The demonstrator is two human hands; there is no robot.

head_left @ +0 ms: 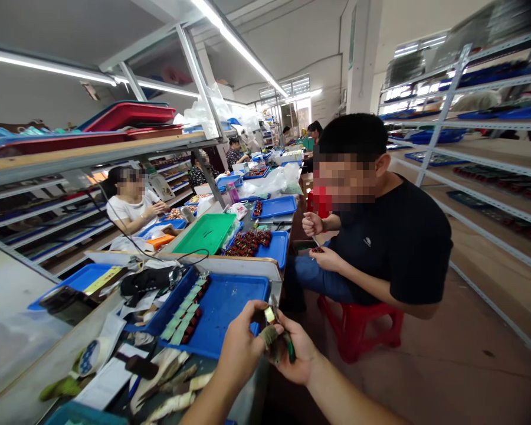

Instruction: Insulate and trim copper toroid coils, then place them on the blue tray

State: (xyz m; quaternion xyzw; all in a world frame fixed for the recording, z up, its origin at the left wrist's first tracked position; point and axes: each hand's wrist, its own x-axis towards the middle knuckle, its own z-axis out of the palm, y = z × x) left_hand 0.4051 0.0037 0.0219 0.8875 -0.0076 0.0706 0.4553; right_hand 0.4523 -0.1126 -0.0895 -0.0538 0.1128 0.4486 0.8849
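Note:
My left hand (241, 345) is closed around a small part (269, 314) held up at the bench edge. My right hand (298, 354) is closed on a green-handled tool (287, 345) whose tip meets that part. Just left of my hands lies a blue tray (230, 301) with a row of small green and red components (186, 316) along its left side. What exactly the small part is, I cannot make out.
A person in a black shirt (393, 242) sits on a red stool (358, 327) close ahead, hands on small parts. Further trays, a green tray (206, 233) and other seated workers line the bench (128, 212). Metal shelving (491, 177) stands at right; floor lies between.

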